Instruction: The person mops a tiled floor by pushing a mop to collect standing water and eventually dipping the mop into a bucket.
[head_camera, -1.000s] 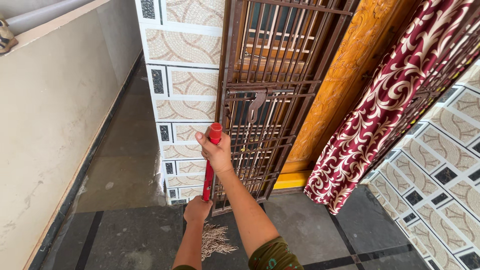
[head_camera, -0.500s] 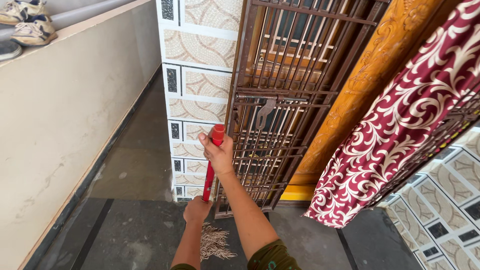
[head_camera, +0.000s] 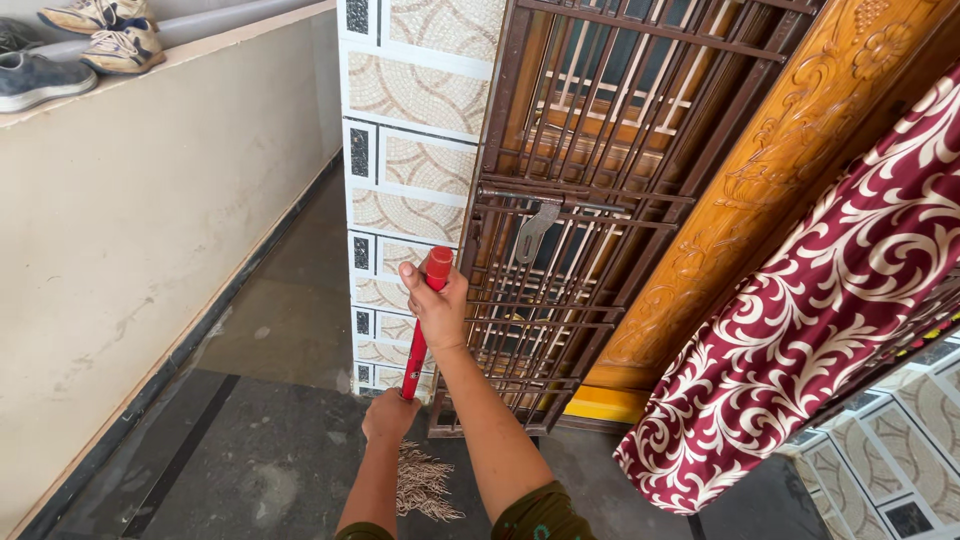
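I hold a mop with a red handle (head_camera: 417, 345) upright in front of me. My right hand (head_camera: 437, 308) grips the top end of the handle, near its red cap. Lower down, my left hand (head_camera: 390, 416) is closed around the same handle. The mop's pale string head (head_camera: 424, 483) rests on the dark stone floor (head_camera: 250, 470) just below my left hand, at the foot of a brown metal grille gate (head_camera: 580, 240).
A tiled pillar (head_camera: 410, 150) stands left of the gate. A carved wooden door frame (head_camera: 760, 190) and a red and white patterned curtain (head_camera: 840, 330) are on the right. A low beige wall (head_camera: 130, 220) on the left carries several shoes (head_camera: 95, 35) on its ledge.
The view has swung left and tilted up, so the shoes on the ledge have come into sight. Both hands keep the same grip on the mop handle.
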